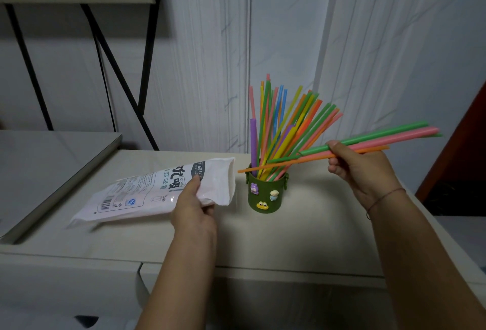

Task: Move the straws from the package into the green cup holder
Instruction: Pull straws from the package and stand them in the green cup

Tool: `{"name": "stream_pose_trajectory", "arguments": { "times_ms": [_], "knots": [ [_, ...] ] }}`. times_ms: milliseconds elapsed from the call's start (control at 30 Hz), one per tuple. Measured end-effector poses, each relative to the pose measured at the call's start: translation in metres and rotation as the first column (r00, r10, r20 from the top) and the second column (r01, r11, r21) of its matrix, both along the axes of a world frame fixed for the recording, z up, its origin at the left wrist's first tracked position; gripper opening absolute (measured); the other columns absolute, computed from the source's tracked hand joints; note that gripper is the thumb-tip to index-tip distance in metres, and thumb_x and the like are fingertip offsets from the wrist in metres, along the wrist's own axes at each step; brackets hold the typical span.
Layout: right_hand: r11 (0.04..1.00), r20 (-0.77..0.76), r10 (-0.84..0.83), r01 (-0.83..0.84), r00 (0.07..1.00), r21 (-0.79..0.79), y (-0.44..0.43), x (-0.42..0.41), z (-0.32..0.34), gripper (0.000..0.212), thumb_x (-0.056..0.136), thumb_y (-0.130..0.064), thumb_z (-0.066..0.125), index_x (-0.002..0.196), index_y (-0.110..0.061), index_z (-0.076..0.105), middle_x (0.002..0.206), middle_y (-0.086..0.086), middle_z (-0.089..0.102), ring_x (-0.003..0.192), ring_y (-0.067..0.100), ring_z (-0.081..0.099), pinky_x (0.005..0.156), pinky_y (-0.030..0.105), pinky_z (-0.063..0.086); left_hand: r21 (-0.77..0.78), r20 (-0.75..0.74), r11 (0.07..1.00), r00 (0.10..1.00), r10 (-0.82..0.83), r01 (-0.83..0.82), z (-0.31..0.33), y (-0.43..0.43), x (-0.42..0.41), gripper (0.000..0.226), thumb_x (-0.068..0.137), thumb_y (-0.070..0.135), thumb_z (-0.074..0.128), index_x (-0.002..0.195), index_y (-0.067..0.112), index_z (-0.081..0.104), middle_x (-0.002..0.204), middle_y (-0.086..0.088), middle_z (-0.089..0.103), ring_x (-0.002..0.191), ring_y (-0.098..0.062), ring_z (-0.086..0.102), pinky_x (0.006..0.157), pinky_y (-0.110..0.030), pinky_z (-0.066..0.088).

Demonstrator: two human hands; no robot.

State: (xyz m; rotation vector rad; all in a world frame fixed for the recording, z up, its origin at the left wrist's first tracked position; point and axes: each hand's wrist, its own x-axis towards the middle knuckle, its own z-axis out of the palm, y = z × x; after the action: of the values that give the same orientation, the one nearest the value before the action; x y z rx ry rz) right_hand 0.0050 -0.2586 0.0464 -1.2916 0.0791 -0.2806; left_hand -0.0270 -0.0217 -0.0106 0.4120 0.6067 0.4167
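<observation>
A green cup holder (266, 195) with small cartoon figures stuck on it stands on the pale cabinet top, and several coloured straws (286, 124) fan out of it. My right hand (360, 171) pinches a small bunch of green, pink and orange straws (389, 139) lying nearly level, their left tips crossing in front of the holder's rim. My left hand (193, 206) grips the white plastic straw package (155, 193) near its open end, which points toward the holder.
The cabinet top (302, 240) has a front edge close to me. A lower grey table (39, 166) adjoins it on the left. Black metal frame legs (118, 71) stand behind against the white wall.
</observation>
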Motion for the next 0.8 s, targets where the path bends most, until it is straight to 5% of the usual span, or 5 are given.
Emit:
{"name": "stream_pose_trajectory", "arguments": {
  "times_ms": [133,267,400,633,800],
  "knots": [
    [1.000,-0.001,0.004,-0.004,1.000,-0.006,0.000,0.000,0.000,0.012,0.084,-0.007,0.064,0.073,-0.003,0.061,0.039,-0.004,0.057,0.038,0.004,0.055,0.043,0.013,0.049,-0.003,0.008,1.000,1.000,0.002,-0.002,0.000,-0.002,0.000,0.048,0.083,-0.001,0.065,0.129,0.011,0.055,0.121,-0.006,0.066,0.080,-0.014,0.066,0.063,-0.029,0.057],
    [1.000,-0.004,-0.006,0.006,1.000,-0.019,-0.003,0.000,0.002,0.012,0.084,-0.008,0.065,0.073,-0.003,0.062,0.039,-0.004,0.057,0.038,0.004,0.055,0.043,0.013,0.049,0.002,-0.013,1.000,1.000,-0.009,0.009,-0.002,0.001,0.001,0.050,0.083,0.000,0.066,0.130,0.011,0.055,0.124,-0.007,0.066,0.102,-0.020,0.067,0.077,-0.034,0.057],
    [0.999,0.014,-0.025,0.025,1.000,-0.044,-0.008,-0.001,0.004,0.013,0.084,-0.008,0.065,0.072,-0.004,0.062,0.039,-0.003,0.058,0.039,0.004,0.055,0.043,0.013,0.049,0.012,-0.018,1.000,1.000,-0.004,0.004,-0.003,0.002,0.002,0.050,0.082,0.001,0.067,0.130,0.010,0.056,0.122,-0.007,0.067,0.084,-0.015,0.067,0.065,-0.032,0.057],
    [0.992,0.042,-0.036,0.041,0.998,-0.116,-0.018,0.003,0.012,0.010,0.083,-0.010,0.067,0.075,-0.004,0.063,0.042,-0.002,0.059,0.040,0.004,0.055,0.044,0.014,0.049,-0.001,-0.015,1.000,1.000,-0.001,0.001,-0.004,0.002,0.001,0.052,0.082,0.000,0.067,0.131,0.011,0.054,0.123,-0.007,0.066,0.082,-0.014,0.066,0.060,-0.028,0.057],
    [0.980,0.044,-0.001,0.009,0.999,-0.196,-0.025,0.009,0.023,0.010,0.083,-0.008,0.066,0.085,0.002,0.063,0.063,0.010,0.055,0.040,0.004,0.054,0.045,0.014,0.051,0.001,-0.007,1.000,1.000,-0.001,0.001,-0.002,0.001,0.000,0.047,0.083,-0.001,0.065,0.127,0.012,0.054,0.123,-0.008,0.065,0.081,-0.014,0.066,0.063,-0.030,0.057]
  ]
}}
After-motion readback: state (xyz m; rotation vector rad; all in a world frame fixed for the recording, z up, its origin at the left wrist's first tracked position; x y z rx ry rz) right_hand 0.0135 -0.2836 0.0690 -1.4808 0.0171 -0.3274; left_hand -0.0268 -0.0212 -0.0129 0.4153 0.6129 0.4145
